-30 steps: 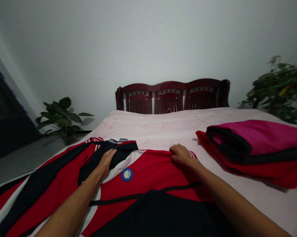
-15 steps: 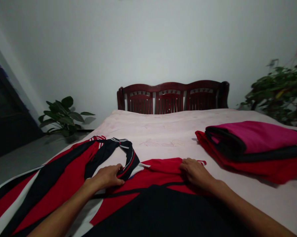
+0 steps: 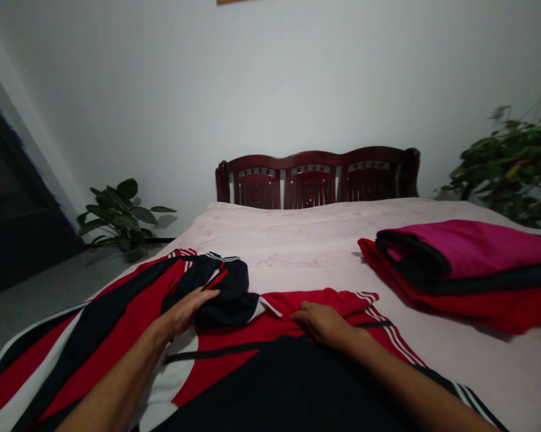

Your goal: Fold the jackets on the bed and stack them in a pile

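Jacket (image 3: 270, 369) spread on bed (image 3: 297, 231), sleeves out – collar (image 3: 227, 309) bunched, nothing folded yet. Left hand (image 3: 187, 312) seems to pinch collar; right hand (image 3: 322, 322) on red chest panel, grip cannot be told. Folded clothes (image 3: 490, 249) already stacked – right side.

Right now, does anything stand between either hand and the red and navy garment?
Nothing visible does: the left hand touches a dark part of the garment, the right hand a red part. The folded clothes lie apart, farther right.
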Available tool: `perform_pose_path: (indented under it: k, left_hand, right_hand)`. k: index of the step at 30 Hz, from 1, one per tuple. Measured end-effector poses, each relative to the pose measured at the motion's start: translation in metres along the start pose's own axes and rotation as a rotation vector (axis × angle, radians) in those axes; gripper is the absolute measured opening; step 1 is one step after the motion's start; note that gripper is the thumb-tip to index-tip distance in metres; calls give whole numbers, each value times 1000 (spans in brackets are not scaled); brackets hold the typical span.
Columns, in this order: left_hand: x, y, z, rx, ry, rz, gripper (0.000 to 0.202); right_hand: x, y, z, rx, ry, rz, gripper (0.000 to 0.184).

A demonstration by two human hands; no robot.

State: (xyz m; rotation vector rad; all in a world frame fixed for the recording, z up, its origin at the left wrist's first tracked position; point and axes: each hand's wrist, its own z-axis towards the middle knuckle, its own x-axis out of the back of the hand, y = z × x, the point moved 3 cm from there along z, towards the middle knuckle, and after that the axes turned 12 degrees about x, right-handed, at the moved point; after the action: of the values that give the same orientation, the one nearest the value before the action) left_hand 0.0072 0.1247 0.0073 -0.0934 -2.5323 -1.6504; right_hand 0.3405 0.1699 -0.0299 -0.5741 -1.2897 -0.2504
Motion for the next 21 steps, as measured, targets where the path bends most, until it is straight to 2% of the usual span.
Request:
perform_pose_path:
  k: [3,5,8,10,13,15,18,21]
  left_hand:
    - [3,-23,-6,205,-203,-129,49]
    - [5,-29,-6,236,-260,-128,48]
    - [9,-20,-2,112,-179,-89,39]
    - [11,-11,-1,34,-88,-30,32]
    - [7,-3,-3,11,-69,37,27]
    - [2,-1,-10,28,-111,85,26]
    - [-4,-1,-22,54,-137,155,25]
    - [-3,0,-32,48,-113,206,20]
  right_hand:
    - [-7,9,-4,-10,31,139,46]
    - [-11,12,0,-85,101,319,38]
    - [-16,7,26,-233,265,736,25]
    - [-19,0,54,-347,388,977,25]
    - [-21,-4,95,-471,484,1093,31]
    - [-23,-1,115,-498,456,1093,27]
    - [-33,5,130,-555,292,1125,11]
    - [-44,6,134,-614,115,1194,20]
